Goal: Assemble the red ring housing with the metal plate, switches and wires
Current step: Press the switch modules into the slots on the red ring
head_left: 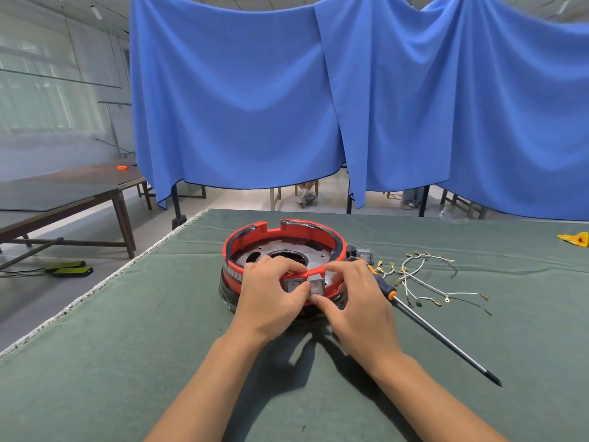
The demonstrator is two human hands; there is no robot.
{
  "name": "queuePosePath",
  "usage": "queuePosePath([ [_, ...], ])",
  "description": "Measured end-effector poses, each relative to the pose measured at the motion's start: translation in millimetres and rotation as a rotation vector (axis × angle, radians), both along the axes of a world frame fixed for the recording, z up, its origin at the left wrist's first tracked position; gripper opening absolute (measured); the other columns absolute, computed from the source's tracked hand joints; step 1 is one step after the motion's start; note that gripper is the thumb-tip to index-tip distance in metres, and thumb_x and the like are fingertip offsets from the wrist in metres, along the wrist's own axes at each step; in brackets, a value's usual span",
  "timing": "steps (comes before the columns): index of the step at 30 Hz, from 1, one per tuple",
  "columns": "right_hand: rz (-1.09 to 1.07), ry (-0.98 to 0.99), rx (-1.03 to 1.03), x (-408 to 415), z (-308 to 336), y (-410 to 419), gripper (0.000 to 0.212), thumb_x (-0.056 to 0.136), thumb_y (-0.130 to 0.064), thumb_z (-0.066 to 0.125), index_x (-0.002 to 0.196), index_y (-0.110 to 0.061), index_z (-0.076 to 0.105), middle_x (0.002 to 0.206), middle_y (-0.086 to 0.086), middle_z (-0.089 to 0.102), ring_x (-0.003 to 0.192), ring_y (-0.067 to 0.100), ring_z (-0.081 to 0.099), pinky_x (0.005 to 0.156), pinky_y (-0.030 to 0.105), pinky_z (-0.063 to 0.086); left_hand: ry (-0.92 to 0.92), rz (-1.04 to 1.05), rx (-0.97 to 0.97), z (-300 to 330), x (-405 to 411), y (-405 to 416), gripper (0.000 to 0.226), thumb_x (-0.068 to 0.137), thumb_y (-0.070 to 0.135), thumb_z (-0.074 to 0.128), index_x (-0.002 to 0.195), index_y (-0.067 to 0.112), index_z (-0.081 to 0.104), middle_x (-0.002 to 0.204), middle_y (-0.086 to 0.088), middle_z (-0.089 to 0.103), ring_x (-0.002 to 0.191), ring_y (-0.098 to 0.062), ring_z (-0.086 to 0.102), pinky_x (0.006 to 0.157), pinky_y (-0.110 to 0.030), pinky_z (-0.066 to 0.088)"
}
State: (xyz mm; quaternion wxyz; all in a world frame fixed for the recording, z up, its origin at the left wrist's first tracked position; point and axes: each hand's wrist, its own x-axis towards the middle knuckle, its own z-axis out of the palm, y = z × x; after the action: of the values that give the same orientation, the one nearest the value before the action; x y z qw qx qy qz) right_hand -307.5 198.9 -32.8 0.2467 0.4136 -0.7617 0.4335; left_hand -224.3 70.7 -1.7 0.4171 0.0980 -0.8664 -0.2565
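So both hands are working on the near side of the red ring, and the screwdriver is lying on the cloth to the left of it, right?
Not quite: the screwdriver lies to the right of the red ring, near the wires, as the head view shows. The rest holds: the left hand and right hand are both at the ring's near side, on the grey switches.
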Motion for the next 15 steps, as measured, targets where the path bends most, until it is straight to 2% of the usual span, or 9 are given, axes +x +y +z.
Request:
queuePosePath([
  [3, 0.047, -0.053, 0.049, -7, 4, 3, 0.048, 0.076, -0.037, 0.074, 0.119, -0.035, 0.053, 0.108, -0.018, 0.047, 0.093, 0.007, 0.055, 0.073, 0.029, 0.049, 0.011, 0.010, -0.012, 0, -1, 1, 0.016, 0.077, 0.025, 0.074, 0.092, 0.020, 0.072, 0.092, 0.013, 0.068, 0.096, -0.007, 0.057, 0.095, -0.031, 0.032],
  [6, 0.111, -0.099, 0.112, -15, 6, 5, 0.046, 0.076, -0.044, 0.067, 0.120, -0.039, 0.053, 0.115, -0.024, 0.043, 0.097, 0.002, 0.055, 0.079, 0.031, 0.050, 0.014, 0.027, -0.020, 0, -2, 2, 0.018, 0.077, 0.031, 0.074, 0.092, 0.020, 0.072, 0.091, 0.013, 0.068, 0.094, -0.006, 0.056, 0.095, -0.032, 0.032],
  [10, 0.166, -0.188, 0.066, -24, 6, 3, 0.038, 0.082, -0.043, 0.053, 0.120, -0.042, 0.055, 0.117, -0.030, 0.045, 0.096, -0.003, 0.055, 0.083, 0.030, 0.049, 0.025, 0.028, -0.012, -1, -3, 1, 0.020, 0.077, 0.034, 0.074, 0.091, 0.020, 0.072, 0.090, 0.013, 0.068, 0.093, -0.006, 0.056, 0.093, -0.033, 0.034],
  [13, 0.195, -0.189, 0.086, -32, 4, -2, 0.027, 0.092, -0.038, 0.056, 0.118, -0.039, 0.059, 0.120, -0.027, 0.047, 0.111, -0.006, 0.048, 0.090, 0.023, 0.041, 0.037, 0.036, -0.014, -2, -4, 1, 0.019, 0.077, 0.035, 0.074, 0.090, 0.020, 0.072, 0.089, 0.013, 0.068, 0.091, -0.006, 0.056, 0.092, -0.031, 0.034],
  [15, 0.248, -0.233, 0.078, -34, 7, -3, 0.023, 0.091, -0.032, 0.059, 0.112, -0.042, 0.059, 0.118, -0.025, 0.049, 0.109, -0.010, 0.046, 0.090, 0.011, 0.036, 0.045, 0.041, -0.006, -2, -5, 1, 0.018, 0.077, 0.035, 0.074, 0.089, 0.021, 0.072, 0.088, 0.013, 0.068, 0.090, -0.005, 0.056, 0.092, -0.031, 0.033],
])
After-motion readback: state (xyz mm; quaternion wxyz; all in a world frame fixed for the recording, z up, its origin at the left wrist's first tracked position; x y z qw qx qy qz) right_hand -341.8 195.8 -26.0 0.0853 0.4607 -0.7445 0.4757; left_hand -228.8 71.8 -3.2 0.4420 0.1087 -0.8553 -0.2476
